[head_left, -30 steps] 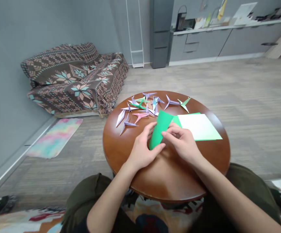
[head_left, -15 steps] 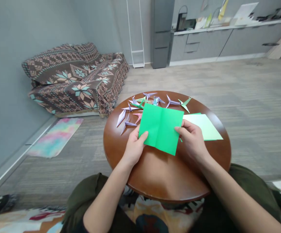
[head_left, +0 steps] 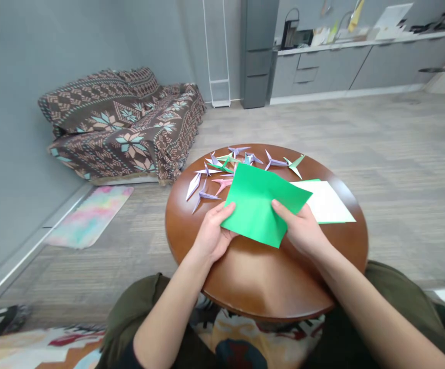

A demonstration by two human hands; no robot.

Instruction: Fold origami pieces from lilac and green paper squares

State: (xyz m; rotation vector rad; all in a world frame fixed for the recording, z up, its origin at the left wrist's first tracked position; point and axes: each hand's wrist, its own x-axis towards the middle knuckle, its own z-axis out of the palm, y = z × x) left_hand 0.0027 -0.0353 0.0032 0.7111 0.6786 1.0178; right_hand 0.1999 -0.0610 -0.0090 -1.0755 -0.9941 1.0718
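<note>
Over on the left, a pastel mat (head_left: pixel 91 218) lies on the floor before a sofa (head_left: pixel 130 128) draped in a patterned cover. On the round brown table (head_left: pixel 260 292) I see a purple folded figure (head_left: pixel 204 196), then a pink figure (head_left: pixel 222 185). The left hand (head_left: pixel 215 233) pinches the left edge of a green sheet (head_left: pixel 256 205), thumb on top; the sheet bows between both hands, over the table's middle. The right hand (head_left: pixel 302 228) grips its right side, thumb on the face, other fingers mostly hidden behind. Near that hand lies a paper stack (head_left: pixel 332 202), a pale sheet uppermost.
</note>
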